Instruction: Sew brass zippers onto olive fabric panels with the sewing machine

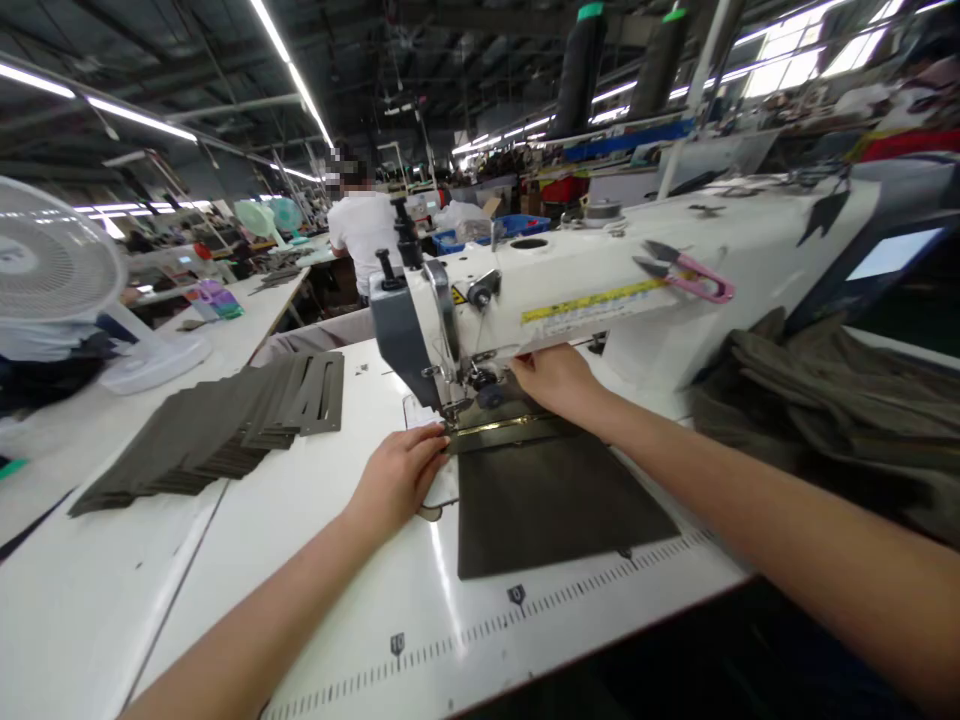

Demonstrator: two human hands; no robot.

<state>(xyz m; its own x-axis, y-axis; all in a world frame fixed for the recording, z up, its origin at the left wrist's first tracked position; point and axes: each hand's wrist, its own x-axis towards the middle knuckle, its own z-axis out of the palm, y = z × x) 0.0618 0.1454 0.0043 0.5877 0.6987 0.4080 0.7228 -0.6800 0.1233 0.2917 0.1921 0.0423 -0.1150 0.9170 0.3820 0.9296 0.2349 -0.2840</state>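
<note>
A dark olive fabric panel (555,510) lies flat on the machine bed, with a gold-toothed zipper (502,426) across its upper part. The zipper passes beside the presser foot (451,412) of a white sewing machine (570,270). At the zipper's left end, my left hand (401,470) has its fingers pressed together on the zipper's edge, close to the foot. My right hand (559,383) reaches under the machine arm, behind the zipper, its fingers curled. Its fingertips are partly hidden, and what they grip cannot be made out.
Cut fabric pieces (217,420) lie in a fanned stack at left. More dark fabric (817,420) is heaped at right. Pink-handled thread snips (686,272) rest on the machine arm. A white fan (150,355) stands far left. A person in a white shirt (364,235) is beyond the machine.
</note>
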